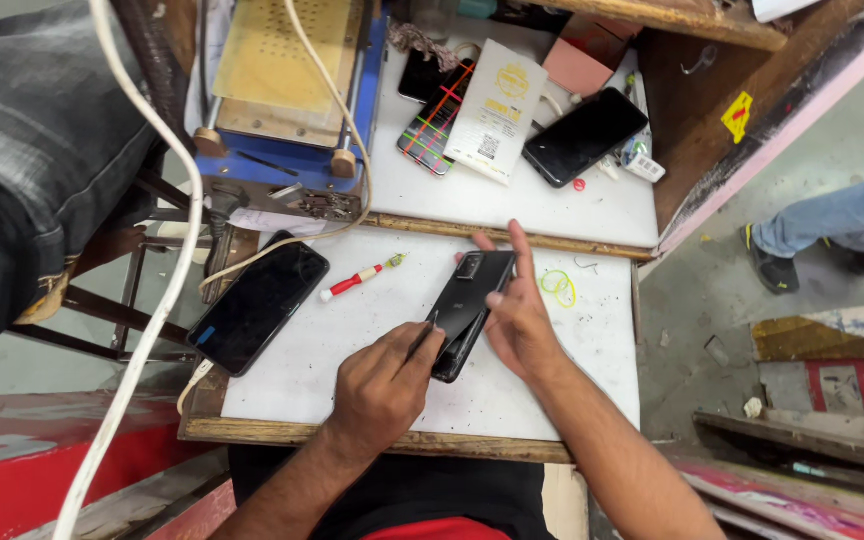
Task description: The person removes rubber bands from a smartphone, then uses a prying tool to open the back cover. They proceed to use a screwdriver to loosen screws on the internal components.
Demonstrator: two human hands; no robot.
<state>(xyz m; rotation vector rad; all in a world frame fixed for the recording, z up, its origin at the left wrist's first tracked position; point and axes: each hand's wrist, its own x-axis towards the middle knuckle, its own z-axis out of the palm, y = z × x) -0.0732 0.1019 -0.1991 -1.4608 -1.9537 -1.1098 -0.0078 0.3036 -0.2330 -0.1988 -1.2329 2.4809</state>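
Note:
A black smartphone (467, 305) lies back side up on a white work board (352, 350). My right hand (518, 312) rests on its right edge with fingers stretched along it, steadying the phone. My left hand (382, 385) grips a thin dark tool (422, 340) whose tip touches the phone's left edge. A second black phone with a cracked screen (259, 302) lies at the board's left side. A red and white screwdriver (360, 279) lies between the two phones.
A yellow-green rubber band (558, 286) lies right of the phone. Behind the board sit a blue machine (282, 95), more phones (584, 136), a card (497, 110) and a white cable (167, 290). Another person's legs (832, 225) stand at the right.

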